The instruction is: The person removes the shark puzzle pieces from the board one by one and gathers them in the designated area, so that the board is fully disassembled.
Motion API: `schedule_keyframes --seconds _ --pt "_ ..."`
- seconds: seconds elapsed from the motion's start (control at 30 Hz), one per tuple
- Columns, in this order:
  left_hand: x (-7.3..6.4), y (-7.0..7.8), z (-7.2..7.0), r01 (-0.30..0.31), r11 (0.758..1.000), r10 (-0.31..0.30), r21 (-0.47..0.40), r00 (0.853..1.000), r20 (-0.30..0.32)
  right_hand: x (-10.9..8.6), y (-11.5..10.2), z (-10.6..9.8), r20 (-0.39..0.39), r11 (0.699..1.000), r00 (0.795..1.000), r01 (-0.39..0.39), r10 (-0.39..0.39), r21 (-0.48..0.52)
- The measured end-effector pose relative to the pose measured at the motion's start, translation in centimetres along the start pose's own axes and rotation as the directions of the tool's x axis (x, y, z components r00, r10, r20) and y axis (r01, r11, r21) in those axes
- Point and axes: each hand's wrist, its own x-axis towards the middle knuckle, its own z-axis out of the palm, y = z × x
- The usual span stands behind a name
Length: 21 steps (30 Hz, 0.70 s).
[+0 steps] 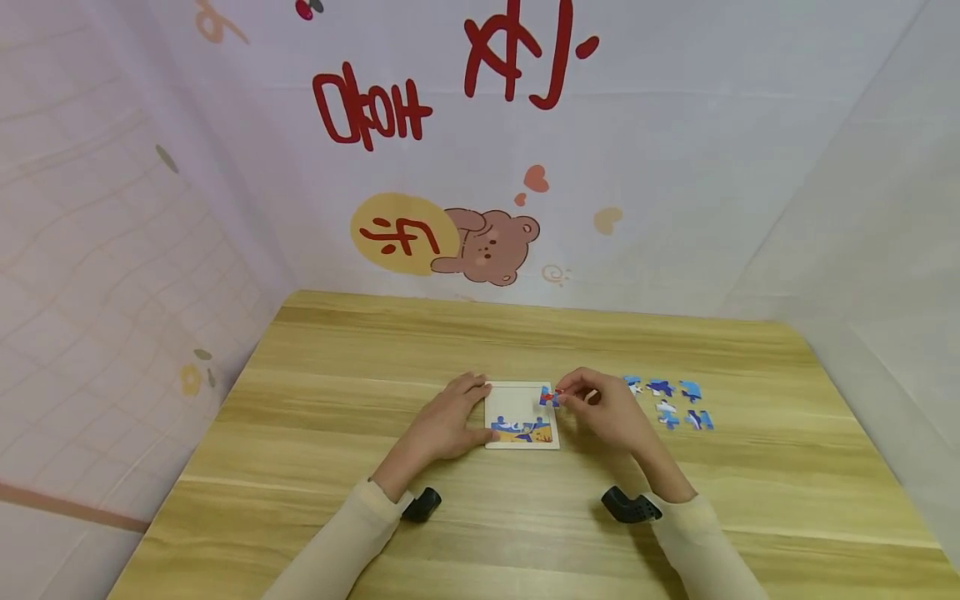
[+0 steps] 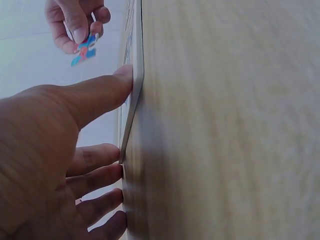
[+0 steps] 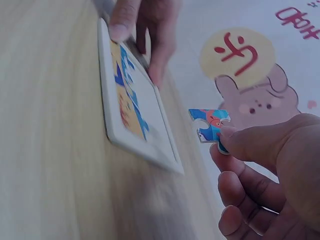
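A white square puzzle tray (image 1: 522, 386) lies on the wooden table. Its near part holds a row of joined pieces (image 3: 131, 92) with yellow and blue print; the far part shows bare white board. My left hand (image 1: 447, 418) rests at the tray's left side, its thumb (image 2: 107, 90) on the rim and its other fingers fairly straight along the edge and table. Above the tray's right edge, my right hand (image 1: 609, 410) pinches a blue and red jigsaw piece (image 3: 210, 124) between thumb and index finger. That piece is apart from the tray.
Several loose blue and white jigsaw pieces (image 1: 691, 390) lie on the table (image 1: 765, 500) to the right of my right hand. Behind the table hangs a pale cloth (image 1: 660, 167) with red characters and a printed bear. Black wrist devices (image 1: 626, 507) sit at both cuffs.
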Motion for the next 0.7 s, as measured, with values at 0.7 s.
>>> schedule_keyframes --seconds 0.7 --pt "-0.1 -0.1 -0.1 -0.010 1.000 0.010 -0.009 1.000 -0.003 -3.4 5.2 -6.0 -0.093 0.996 0.995 -0.034 0.027 -0.077"
